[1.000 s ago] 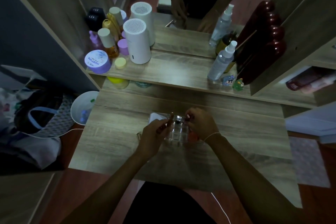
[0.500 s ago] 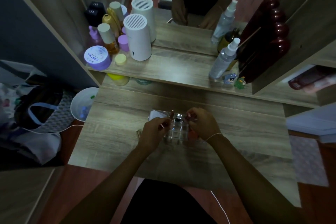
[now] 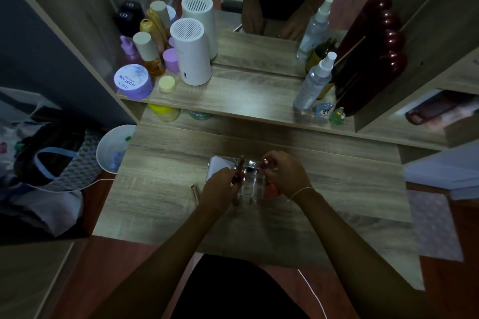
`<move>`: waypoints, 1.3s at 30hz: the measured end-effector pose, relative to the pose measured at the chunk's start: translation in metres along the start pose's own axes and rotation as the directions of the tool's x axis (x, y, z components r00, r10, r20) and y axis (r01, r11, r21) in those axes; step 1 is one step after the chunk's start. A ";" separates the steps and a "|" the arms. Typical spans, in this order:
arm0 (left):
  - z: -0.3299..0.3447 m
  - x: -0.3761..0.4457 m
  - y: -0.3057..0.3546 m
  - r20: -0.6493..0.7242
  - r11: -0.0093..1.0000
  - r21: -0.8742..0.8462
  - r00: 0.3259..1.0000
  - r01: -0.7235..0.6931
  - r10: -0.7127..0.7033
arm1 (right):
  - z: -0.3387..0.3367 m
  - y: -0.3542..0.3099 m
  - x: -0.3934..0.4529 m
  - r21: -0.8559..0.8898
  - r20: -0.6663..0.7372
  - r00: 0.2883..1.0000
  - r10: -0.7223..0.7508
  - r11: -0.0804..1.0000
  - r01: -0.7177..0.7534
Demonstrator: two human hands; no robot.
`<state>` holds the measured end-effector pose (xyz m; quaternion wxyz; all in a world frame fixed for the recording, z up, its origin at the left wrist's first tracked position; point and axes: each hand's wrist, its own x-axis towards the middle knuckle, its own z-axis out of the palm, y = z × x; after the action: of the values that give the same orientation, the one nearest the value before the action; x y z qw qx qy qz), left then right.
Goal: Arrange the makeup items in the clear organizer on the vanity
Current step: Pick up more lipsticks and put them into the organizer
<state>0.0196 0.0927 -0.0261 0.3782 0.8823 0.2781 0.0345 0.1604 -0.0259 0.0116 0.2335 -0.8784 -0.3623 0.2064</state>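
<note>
The clear organizer (image 3: 250,184) stands in the middle of the wooden vanity top (image 3: 160,189), between my two hands. My left hand (image 3: 220,189) is closed around a slim reddish tube (image 3: 240,167) at the organizer's left side. At its right side my right hand (image 3: 283,176) pinches a small round-capped red item (image 3: 266,163) over the compartments. An orange-red item (image 3: 270,191) sits in the organizer below that hand. A white box (image 3: 216,169) lies against the organizer's far left corner. A slim tube (image 3: 195,190) lies loose on the top, left of my left hand.
A raised shelf (image 3: 233,101) behind carries a white cylinder (image 3: 191,52), a purple jar (image 3: 132,81), bottles, a spray bottle (image 3: 315,80) and small figurines (image 3: 337,115). A mirror stands behind it. A white bin (image 3: 114,150) and a bag (image 3: 49,163) sit left of the vanity.
Both hands stay at the organizer with only small finger movements. The view has shifted slightly.
</note>
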 end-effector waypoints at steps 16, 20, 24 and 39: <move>-0.011 -0.001 0.002 -0.026 0.999 -0.047 1.000 0.011 -0.012 | -0.002 0.000 0.001 -0.024 0.009 1.000 -0.010 1.000 0.010; -0.015 -0.002 0.003 -0.044 0.998 -0.063 0.999 0.016 -0.019 | -0.003 -0.001 0.002 -0.026 0.011 1.000 -0.011 1.000 0.011; -0.023 -0.007 0.006 -0.059 0.997 -0.064 0.997 0.049 -0.053 | -0.006 -0.001 0.000 -0.049 0.013 1.000 -0.025 0.998 0.025; -0.096 -0.056 -0.093 -0.260 0.973 0.216 0.965 0.077 -0.019 | 0.036 -0.105 -0.043 0.090 -0.197 0.944 -0.263 0.954 0.285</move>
<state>-0.0969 0.1782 -0.0129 0.2379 0.9004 0.3482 0.1074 0.0569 0.0175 0.0498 0.3432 -0.8194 -0.4454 0.1113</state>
